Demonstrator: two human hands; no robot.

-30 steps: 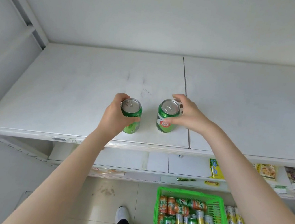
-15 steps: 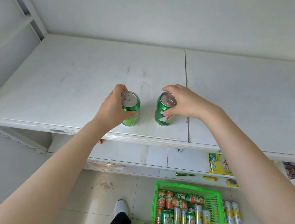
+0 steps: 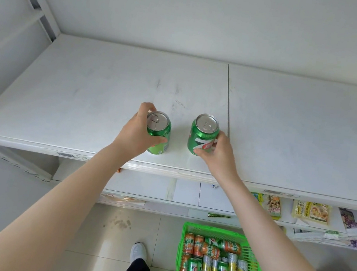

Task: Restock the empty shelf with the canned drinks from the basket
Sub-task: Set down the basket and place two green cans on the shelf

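Left grip (image 3: 137, 133) clasps left can (image 3: 160, 130) from 8 o'clock, right grip (image 3: 218, 154) clasps right can (image 3: 202, 136) from 4. Both upright on shelf (image 3: 85, 104), near front edge. Basket (image 3: 210, 228) on floor at 5 o'clock, nearer right grip.

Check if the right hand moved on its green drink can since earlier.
Yes. The right hand left the lid and now grips the green metal drink can lower, nearer the white shelf edge.
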